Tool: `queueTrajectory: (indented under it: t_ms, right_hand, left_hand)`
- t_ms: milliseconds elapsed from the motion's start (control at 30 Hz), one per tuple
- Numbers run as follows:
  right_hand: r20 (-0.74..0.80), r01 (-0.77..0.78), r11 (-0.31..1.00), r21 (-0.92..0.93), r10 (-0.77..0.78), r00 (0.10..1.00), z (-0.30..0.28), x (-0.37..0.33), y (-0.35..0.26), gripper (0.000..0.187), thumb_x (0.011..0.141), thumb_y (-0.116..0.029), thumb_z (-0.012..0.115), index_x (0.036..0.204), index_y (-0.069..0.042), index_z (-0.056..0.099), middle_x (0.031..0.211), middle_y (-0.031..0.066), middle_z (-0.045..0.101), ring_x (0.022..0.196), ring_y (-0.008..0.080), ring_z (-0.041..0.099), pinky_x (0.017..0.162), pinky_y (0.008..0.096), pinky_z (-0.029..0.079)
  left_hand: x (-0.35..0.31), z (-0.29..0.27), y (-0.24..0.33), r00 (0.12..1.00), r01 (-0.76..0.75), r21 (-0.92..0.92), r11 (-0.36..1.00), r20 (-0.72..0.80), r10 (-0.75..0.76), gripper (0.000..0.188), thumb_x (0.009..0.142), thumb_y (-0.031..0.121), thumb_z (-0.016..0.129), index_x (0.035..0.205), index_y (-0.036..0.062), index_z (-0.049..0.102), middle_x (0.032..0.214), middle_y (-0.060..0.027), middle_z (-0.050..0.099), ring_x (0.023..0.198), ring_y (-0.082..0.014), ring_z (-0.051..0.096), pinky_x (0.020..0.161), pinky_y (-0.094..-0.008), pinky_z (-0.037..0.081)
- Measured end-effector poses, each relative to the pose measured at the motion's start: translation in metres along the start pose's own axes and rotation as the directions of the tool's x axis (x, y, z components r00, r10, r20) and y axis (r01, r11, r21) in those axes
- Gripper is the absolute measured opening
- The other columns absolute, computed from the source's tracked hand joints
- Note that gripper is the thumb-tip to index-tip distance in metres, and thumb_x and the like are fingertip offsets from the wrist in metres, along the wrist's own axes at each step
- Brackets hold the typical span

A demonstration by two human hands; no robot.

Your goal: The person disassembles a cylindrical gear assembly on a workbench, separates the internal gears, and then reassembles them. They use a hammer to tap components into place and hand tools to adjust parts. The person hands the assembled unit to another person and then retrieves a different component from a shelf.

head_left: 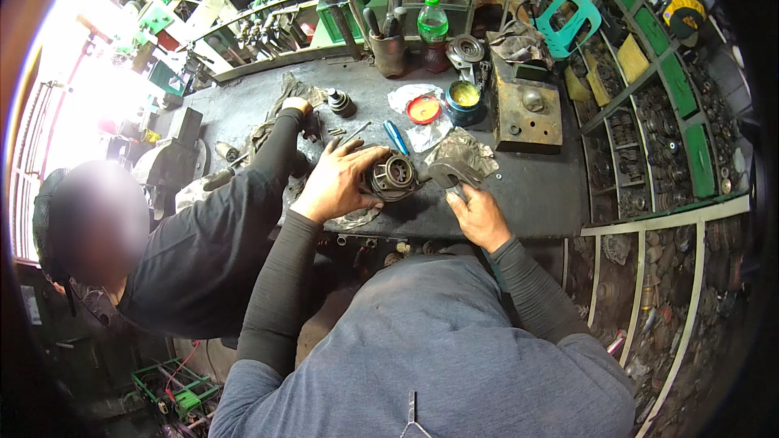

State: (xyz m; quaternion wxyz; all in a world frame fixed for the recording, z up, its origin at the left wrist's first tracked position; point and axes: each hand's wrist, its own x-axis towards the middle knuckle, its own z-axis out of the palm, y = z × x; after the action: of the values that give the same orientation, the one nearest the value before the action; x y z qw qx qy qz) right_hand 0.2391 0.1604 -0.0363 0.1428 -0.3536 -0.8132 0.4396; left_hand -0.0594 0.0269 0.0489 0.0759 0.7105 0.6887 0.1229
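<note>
Left fingers [365, 156] on metal housing [397, 172]; blue tool [397, 138], rag [469, 148] near.

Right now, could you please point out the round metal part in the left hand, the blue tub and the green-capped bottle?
Round metal part [393, 175]: head view, on its open end.
Blue tub [463, 117]: head view, on its outer wall.
Green-capped bottle [432, 27]: head view, on its body below the cap.

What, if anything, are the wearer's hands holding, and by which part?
Left hand: round metal part, gripped around its left side. Right hand: dark metal tool, gripped at its near end.
</note>
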Motion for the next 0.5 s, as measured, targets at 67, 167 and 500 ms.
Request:
queueTrajectory:
  t_ms: [67, 167, 500]
  right_hand:
    - [-0.049, 0.014, 1.000, 0.020, -0.013, 0.999, 0.002, -0.008, -0.008, 0.034, 0.108, -0.026, 0.067, 0.128, 0.002, 0.071, 0.116, 0.0283, 0.075, 0.111, 0.0494, 0.071, 0.095, 0.0484, 0.057]
    - [-0.173, 0.179, 0.984, 0.024, -0.172, 0.970, 0.008, -0.016, -0.019, 0.035, 0.108, -0.023, 0.068, 0.133, 0.000, 0.069, 0.118, 0.0273, 0.075, 0.111, 0.0503, 0.070, 0.094, 0.0505, 0.057]
    - [-0.256, 0.106, 0.993, 0.056, -0.088, 0.963, 0.013, -0.029, -0.029, 0.035, 0.110, -0.029, 0.065, 0.100, 0.004, 0.065, 0.088, 0.0303, 0.069, 0.088, 0.0548, 0.067, 0.072, 0.0552, 0.053]
  left_hand:
    - [-0.001, 0.005, 0.006, 0.998, -0.008, 0.055, 0.998, -0.066, 0.011, 0.101, 0.070, 0.050, 0.098, 0.157, 0.0189, 0.057, 0.153, -0.0052, 0.067, 0.149, -0.0371, 0.054, 0.128, -0.0662, 0.032]
    - [0.001, 0.013, 0.013, 0.991, 0.014, 0.145, 0.989, -0.131, 0.006, 0.095, 0.075, 0.060, 0.093, 0.154, 0.0191, 0.060, 0.150, -0.0040, 0.069, 0.147, -0.0334, 0.057, 0.130, -0.0679, 0.027]
    - [0.001, 0.019, 0.022, 0.986, 0.108, 0.046, 0.993, -0.133, -0.102, 0.083, 0.071, 0.049, 0.098, 0.143, 0.0219, 0.068, 0.137, 0.0001, 0.076, 0.144, -0.0311, 0.060, 0.131, -0.0684, 0.022]
